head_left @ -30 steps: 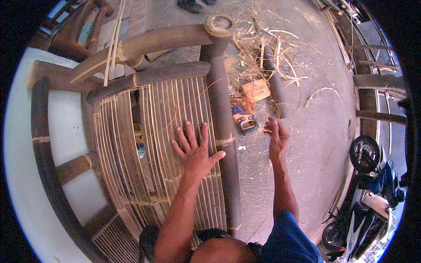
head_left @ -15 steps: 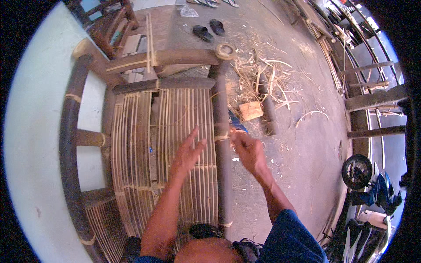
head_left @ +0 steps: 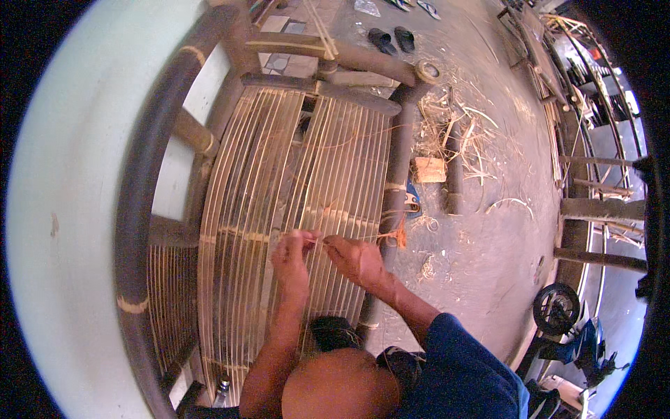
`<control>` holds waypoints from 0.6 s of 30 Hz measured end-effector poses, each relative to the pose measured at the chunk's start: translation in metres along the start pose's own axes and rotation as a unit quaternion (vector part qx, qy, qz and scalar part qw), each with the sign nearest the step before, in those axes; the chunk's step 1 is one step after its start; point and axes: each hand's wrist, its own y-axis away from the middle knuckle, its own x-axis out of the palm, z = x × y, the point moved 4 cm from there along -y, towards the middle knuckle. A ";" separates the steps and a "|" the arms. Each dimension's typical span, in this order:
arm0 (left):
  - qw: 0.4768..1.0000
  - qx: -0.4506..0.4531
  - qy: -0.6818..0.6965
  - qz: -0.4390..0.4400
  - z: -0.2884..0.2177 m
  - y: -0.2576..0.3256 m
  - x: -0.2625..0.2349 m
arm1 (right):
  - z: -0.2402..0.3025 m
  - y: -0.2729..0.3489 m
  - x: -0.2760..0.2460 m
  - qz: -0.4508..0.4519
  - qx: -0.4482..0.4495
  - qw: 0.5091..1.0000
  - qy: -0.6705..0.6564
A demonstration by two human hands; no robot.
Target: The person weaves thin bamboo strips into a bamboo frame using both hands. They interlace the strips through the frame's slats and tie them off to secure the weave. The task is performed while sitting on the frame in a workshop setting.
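Note:
Over the slatted bamboo seat [head_left: 237, 188], my two hands almost meet at the fingertips. My left hand [head_left: 290, 257] is closed in a pinch just above the slats. Beside it, my right hand [head_left: 357, 262] is also closed, thumb and index finger pressed together. Whatever lies between the fingertips is too thin to make out. A thin reddish strand [head_left: 349, 142] lies loosely across the slats beyond my hands. Orange string [head_left: 399, 234] hangs by the dark right-hand rail [head_left: 399, 150] of the frame.
Curled bamboo shavings [head_left: 460, 133] and a wooden block [head_left: 429, 170] lie on the floor to the right. Black sandals [head_left: 392, 40] are farther off. A pale wall [head_left: 70, 209] stands on the left, behind the dark armrest [head_left: 132, 209]. Bamboo poles and a motorbike [head_left: 583, 346] line the right side.
My right hand has come in from beyond the right rail to over the slats. My left hand's spread fingers have closed, and both hands are now together. The whole view has shifted.

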 end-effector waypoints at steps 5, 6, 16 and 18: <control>0.975 -0.007 0.220 -0.003 -0.047 0.018 -0.026 | -0.052 0.019 -0.002 0.021 0.024 0.996 0.083; 0.973 0.004 0.232 -0.002 -0.056 0.023 -0.029 | -0.058 0.024 -0.006 -0.007 0.023 0.996 0.084; 0.955 0.159 0.249 -0.032 -0.150 0.079 -0.089 | -0.054 0.041 -0.023 -0.086 -0.021 0.989 0.116; 0.962 0.138 0.232 -0.040 -0.152 0.085 -0.098 | -0.052 0.044 -0.023 -0.092 -0.034 0.989 0.107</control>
